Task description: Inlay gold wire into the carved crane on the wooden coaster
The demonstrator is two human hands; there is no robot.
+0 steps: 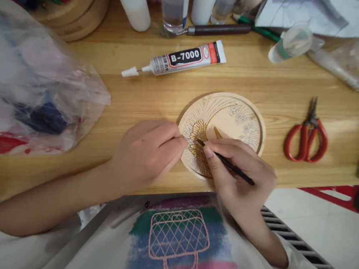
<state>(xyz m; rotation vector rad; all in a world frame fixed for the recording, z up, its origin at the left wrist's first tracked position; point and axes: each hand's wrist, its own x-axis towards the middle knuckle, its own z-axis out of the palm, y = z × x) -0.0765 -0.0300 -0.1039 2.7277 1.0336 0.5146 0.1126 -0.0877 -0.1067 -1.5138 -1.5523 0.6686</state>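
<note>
Black slim tool (239, 171) held in your right hand (256, 166), tip at the wooden disc (220, 120).
The tool's long axis ran aslant: its tip pointed away from you and left, at the gold petals (199, 130), its blunt end toward you and right. Your right thumb and fingers were closed around it; your left hand (149, 155) kept just apart, fingertips pinched together at the disc's left rim, contents impossible to tell. The disc lay flat on the table (144, 102), between the glue tube (186, 59), nozzle leftward, and you; red-handled pliers (312, 120) pointed away at right.
</note>
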